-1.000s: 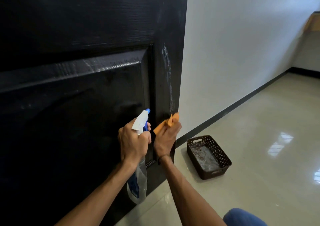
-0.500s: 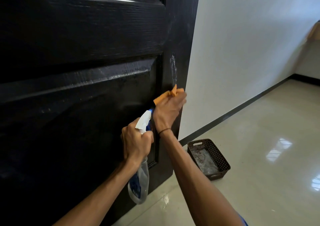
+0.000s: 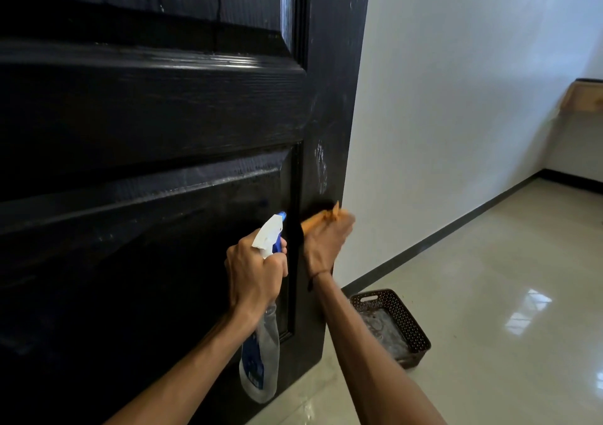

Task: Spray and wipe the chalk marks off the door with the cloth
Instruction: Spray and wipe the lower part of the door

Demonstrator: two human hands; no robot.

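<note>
A black panelled door (image 3: 156, 124) fills the left of the view. White chalk smears (image 3: 321, 170) run down its right stile, just above my right hand (image 3: 324, 245). That hand presses an orange cloth (image 3: 321, 218) against the stile; the hand and cloth are motion-blurred. My left hand (image 3: 254, 271) grips the neck of a clear spray bottle (image 3: 261, 362) with a white and blue trigger head (image 3: 272, 234), held close to the door to the left of the cloth.
A dark brown perforated basket (image 3: 408, 323) stands on the glossy tiled floor (image 3: 489, 294) by the door's lower right corner. A white wall (image 3: 456, 98) with a black skirting runs back to the right. A wooden ledge (image 3: 585, 96) sits at the far right.
My right hand with the cloth moved up the stile and has since come back down a little, and the view has tilted upward. The chalk streak looks shorter. My left hand kept its hold on the bottle.
</note>
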